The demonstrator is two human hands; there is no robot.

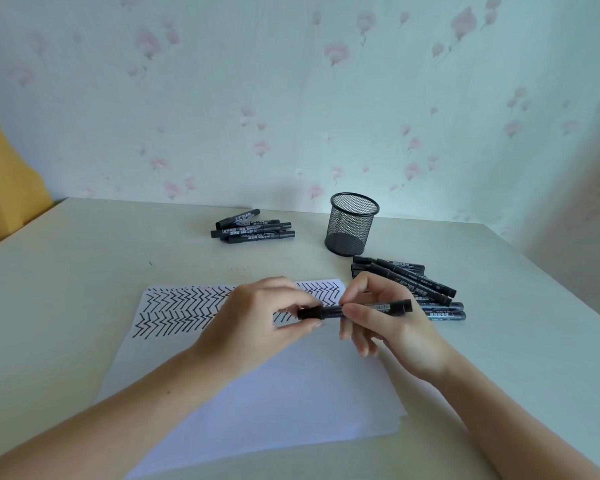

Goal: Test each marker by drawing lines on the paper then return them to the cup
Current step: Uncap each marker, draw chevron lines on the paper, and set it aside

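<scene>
While held above the paper (257, 386), marker (355, 309): long axis level, left to right, cap end leftward. Left hand (257, 317) pinching cap end; right hand (388, 323) pinching barrel mid-length, tail projecting past fingers to the right. Cup (352, 223): upright, behind, well apart. Loose markers: pile (413, 284) beside right hand; group (253, 227) left of cup.
</scene>
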